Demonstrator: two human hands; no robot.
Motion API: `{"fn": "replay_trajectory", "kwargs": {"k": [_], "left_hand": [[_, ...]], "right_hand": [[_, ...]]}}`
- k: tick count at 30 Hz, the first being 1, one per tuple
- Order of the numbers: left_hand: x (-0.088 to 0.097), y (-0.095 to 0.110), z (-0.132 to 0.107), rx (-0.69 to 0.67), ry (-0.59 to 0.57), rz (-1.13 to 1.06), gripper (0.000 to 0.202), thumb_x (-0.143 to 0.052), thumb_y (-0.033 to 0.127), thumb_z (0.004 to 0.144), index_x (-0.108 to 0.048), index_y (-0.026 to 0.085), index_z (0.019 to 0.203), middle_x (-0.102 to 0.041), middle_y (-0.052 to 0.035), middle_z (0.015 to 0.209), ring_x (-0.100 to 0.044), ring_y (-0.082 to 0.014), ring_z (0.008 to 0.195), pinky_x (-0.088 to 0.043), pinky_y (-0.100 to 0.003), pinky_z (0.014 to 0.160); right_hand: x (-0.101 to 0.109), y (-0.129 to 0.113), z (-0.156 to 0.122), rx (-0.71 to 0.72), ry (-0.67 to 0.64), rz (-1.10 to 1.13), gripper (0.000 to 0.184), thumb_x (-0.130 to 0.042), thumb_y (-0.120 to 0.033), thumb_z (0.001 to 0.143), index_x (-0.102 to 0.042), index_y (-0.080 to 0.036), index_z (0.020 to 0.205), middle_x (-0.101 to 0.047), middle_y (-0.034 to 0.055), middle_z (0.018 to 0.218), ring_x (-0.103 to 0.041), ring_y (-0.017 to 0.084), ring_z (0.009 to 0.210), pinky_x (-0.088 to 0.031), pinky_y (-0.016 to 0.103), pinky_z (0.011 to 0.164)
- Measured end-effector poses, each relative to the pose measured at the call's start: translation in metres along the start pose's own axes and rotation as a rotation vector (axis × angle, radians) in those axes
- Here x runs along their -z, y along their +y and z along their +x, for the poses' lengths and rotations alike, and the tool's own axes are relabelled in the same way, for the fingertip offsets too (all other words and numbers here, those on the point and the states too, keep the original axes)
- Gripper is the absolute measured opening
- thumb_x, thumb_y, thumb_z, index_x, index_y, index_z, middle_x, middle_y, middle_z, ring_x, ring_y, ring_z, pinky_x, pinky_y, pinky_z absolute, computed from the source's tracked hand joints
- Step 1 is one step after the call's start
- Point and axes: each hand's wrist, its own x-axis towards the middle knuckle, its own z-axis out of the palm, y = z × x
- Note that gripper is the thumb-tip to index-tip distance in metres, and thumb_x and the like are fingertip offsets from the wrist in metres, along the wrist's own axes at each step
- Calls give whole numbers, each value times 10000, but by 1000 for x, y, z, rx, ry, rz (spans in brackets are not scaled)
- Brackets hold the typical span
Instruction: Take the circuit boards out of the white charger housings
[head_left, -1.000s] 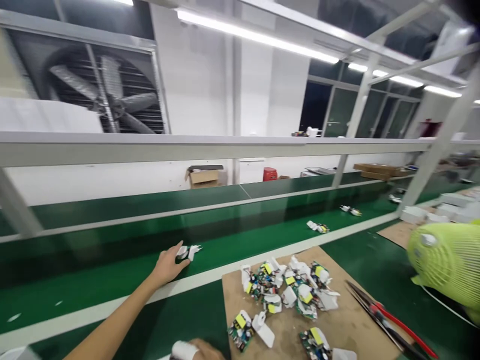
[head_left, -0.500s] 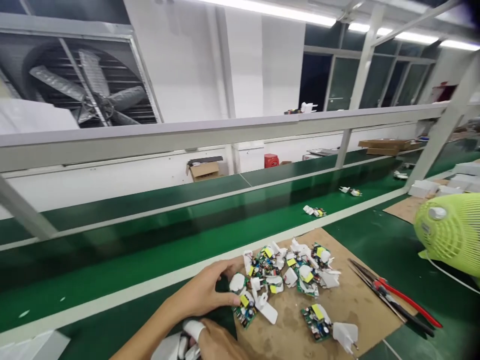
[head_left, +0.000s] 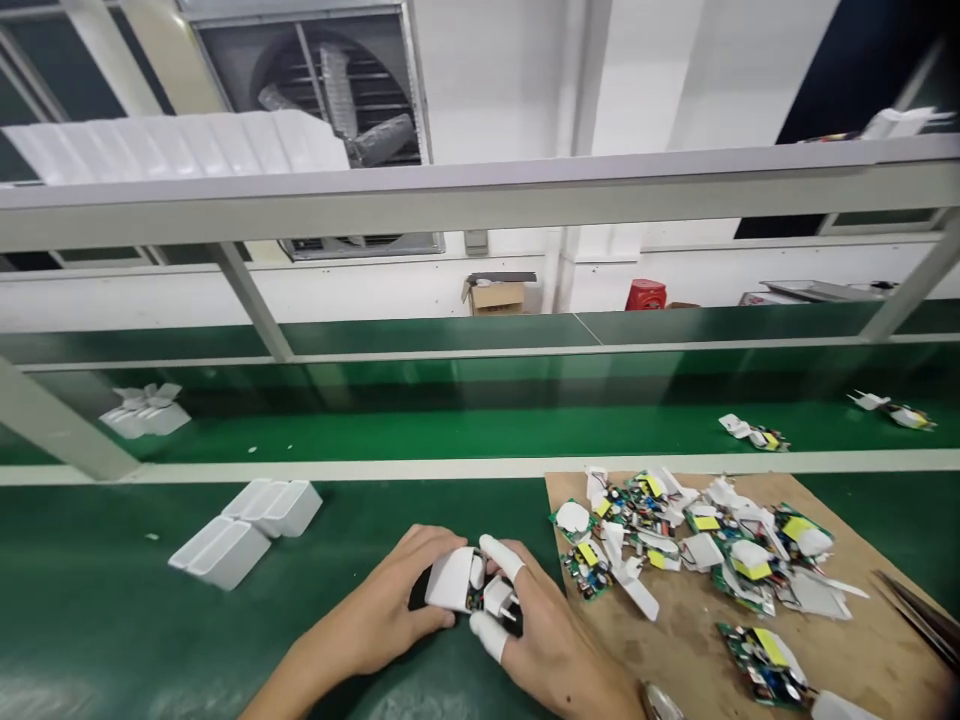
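Note:
Both my hands meet low in the middle of the head view over the green bench. My left hand point(head_left: 390, 605) is closed around a white charger shell point(head_left: 452, 579) from the left. My right hand point(head_left: 551, 645), with white finger cots on two fingers, pinches the same shell and the small circuit board point(head_left: 480, 598) showing inside it. Just to the right lies a heap of white plug parts and green circuit boards point(head_left: 690, 545) on a brown cardboard sheet point(head_left: 675, 660).
White plastic housings point(head_left: 247, 525) lie in rows at left on the bench. A green conveyor belt point(head_left: 450, 430) runs behind, carrying assembled pieces point(head_left: 750, 433) at right and a white pile point(head_left: 144, 410) at left. A grey frame rail point(head_left: 480, 195) crosses above. Tool tips point(head_left: 919, 615) show at the right edge.
My left hand came back from the belt, reached the heap, and now joins my right hand on a charger shell. The view has swung left and down.

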Motion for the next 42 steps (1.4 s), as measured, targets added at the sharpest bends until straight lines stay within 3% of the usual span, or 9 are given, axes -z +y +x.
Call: {"fn": "replay_trajectory", "kwargs": {"k": [4, 7, 11, 15, 21, 33, 42], "left_hand": [[11, -3, -3, 35, 45, -53, 581, -721, 71, 852, -599, 310, 1367, -600, -69, 1414, -528, -299, 1346, -408, -480, 1192], [17, -9, -6, 45, 92, -110, 578, -701, 52, 846, -592, 307, 1353, -592, -66, 1419, -556, -288, 1315, -425, -456, 1164], [18, -10, -8, 23, 95, -210, 534, -735, 113, 870, -589, 312, 1343, -602, -53, 1413, -607, -260, 1259, -474, -397, 1104], [15, -8, -7, 25, 110, -220, 545, -750, 118, 862, -596, 299, 1353, -596, -67, 1434, -601, -271, 1297, -450, -413, 1143], [11, -10, -6, 17, 104, -206, 545, -738, 118, 871, -595, 287, 1370, -586, -92, 1451, -585, -289, 1334, -440, -447, 1170], [8, -8, -4, -30, 106, -179, 501, -716, 125, 907, -587, 289, 1363, -593, -85, 1430, -595, -267, 1312, -454, -413, 1159], [4, -7, -4, -57, 134, -172, 498, -710, 95, 905, -580, 304, 1338, -610, -64, 1373, -609, -249, 1272, -470, -383, 1125]], "right_hand": [[4, 4, 1, 164, 210, -89, 590, -524, -145, 931, -437, -237, 1507, -630, 108, 1371, -725, 202, 1135, -621, 324, 976], [11, 5, 4, 285, 360, -138, 559, -547, -133, 946, -445, -206, 1491, -638, 127, 1321, -716, 199, 1145, -612, 303, 981], [11, -3, 1, 352, 400, -160, 534, -591, -114, 960, -480, -187, 1477, -615, 156, 1369, -682, 217, 1230, -590, 318, 1030], [0, -10, -3, 375, 465, -172, 557, -586, -58, 936, -502, -191, 1470, -656, 143, 1335, -685, 234, 1243, -589, 339, 1039], [-6, -9, -4, 329, 456, -179, 562, -589, -80, 926, -506, -206, 1467, -693, 142, 1312, -723, 256, 1206, -632, 354, 992], [-8, -8, -4, 296, 404, -223, 540, -531, -100, 955, -482, -214, 1481, -689, 160, 1325, -723, 257, 1221, -641, 365, 983], [-6, -7, -4, 372, 443, -239, 661, -577, -74, 922, -460, -254, 1547, -730, 134, 1292, -764, 276, 1153, -656, 379, 970]]}}
